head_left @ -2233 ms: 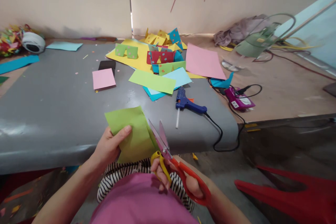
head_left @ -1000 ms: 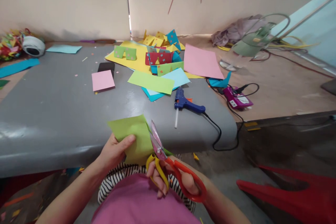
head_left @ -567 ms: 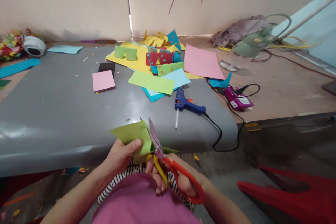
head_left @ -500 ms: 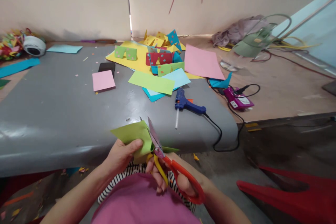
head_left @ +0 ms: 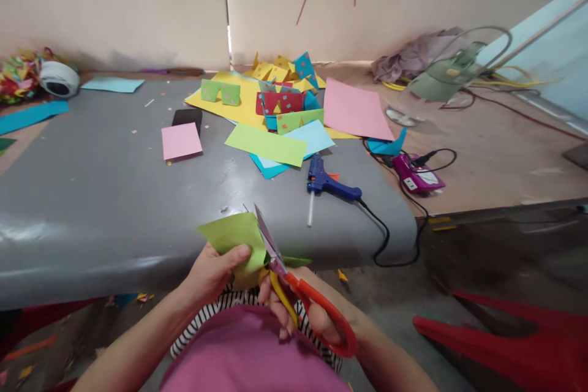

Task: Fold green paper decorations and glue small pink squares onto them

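Observation:
My left hand (head_left: pixel 218 266) pinches a piece of light green paper (head_left: pixel 236 234) between thumb and fingers, just off the table's front edge. My right hand (head_left: pixel 296 306) is closed around a pair of scissors (head_left: pixel 274 260) with one red and one yellow handle loop. The blades lie across the right side of the green paper and point away from me, their tips slightly apart. A narrow green part of the paper shows to the right of the blades. My right fingers are partly hidden by the handles.
On the grey-covered table (head_left: pixel 114 196) lie a blue glue gun (head_left: pixel 328 180), a green paper strip (head_left: pixel 266 144), a pink sheet (head_left: pixel 356 107) and pink squares (head_left: pixel 181 141) over a dark phone (head_left: pixel 187 117). Decorated paper shapes (head_left: pixel 282 103) cluster behind. A purple power socket (head_left: pixel 418 173) sits right, a red chair (head_left: pixel 514 331) below.
The scissor blades have drawn a little closer together on the green paper. The paper's left corner has shifted slightly right; the table things stay put.

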`<act>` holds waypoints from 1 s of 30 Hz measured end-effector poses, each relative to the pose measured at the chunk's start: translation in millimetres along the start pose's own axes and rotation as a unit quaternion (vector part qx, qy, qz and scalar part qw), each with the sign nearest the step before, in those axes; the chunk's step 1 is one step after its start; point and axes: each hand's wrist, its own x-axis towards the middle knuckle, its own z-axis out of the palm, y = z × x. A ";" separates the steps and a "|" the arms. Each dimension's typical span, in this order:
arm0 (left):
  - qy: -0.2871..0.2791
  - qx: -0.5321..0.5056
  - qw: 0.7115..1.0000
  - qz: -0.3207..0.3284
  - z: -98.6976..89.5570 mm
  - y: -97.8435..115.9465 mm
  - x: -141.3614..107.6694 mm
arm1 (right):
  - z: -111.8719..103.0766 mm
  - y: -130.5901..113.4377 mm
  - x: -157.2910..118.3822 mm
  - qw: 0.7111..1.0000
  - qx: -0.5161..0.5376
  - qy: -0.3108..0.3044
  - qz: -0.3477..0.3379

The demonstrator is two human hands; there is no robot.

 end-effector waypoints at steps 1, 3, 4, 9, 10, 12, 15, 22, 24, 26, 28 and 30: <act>0.000 0.005 1.000 -0.001 -0.8 -1.0 0.3 | -0.3 -0.4 0.2 1.000 0.002 -0.010 0.004; -0.002 0.008 1.000 -0.003 -1.7 -2.3 0.8 | -0.1 0.0 0.5 0.999 0.023 -0.021 0.010; -0.004 0.007 1.000 -0.003 -1.8 -2.5 0.9 | 0.4 0.7 0.5 0.999 0.039 -0.017 0.010; -0.004 -0.010 1.000 -0.004 0.5 -1.3 0.7 | 6.4 5.6 -2.2 0.997 0.069 0.017 -0.001; -0.003 -0.014 1.000 -0.003 0.9 -1.2 0.6 | 7.8 5.9 -3.2 0.997 0.070 0.023 -0.004; -0.003 -0.021 1.000 -0.004 0.6 -1.5 0.4 | 10.7 5.5 -5.5 0.997 0.072 0.034 -0.022; -0.008 -0.023 1.000 -0.014 -1.4 -2.8 0.0 | 14.5 4.0 -8.2 0.996 0.067 0.041 -0.048; -0.009 -0.043 0.999 -0.021 0.3 -0.9 -1.8 | 17.8 -0.6 -8.6 0.995 0.080 0.042 -0.052; 0.001 -0.038 0.999 -0.019 2.0 0.2 -1.7 | 17.4 -2.1 -8.2 0.995 0.070 0.046 -0.046; 0.009 -0.030 0.999 -0.010 3.0 0.4 -1.5 | 16.3 -2.7 -7.8 0.997 0.052 0.040 -0.044; 0.007 -0.021 1.000 0.002 3.2 -0.5 -1.5 | 13.5 -1.9 -7.4 0.997 0.046 0.034 -0.045; -0.001 -0.013 1.000 0.010 2.7 -1.8 -1.6 | 8.3 0.1 -8.2 0.998 0.040 0.024 -0.043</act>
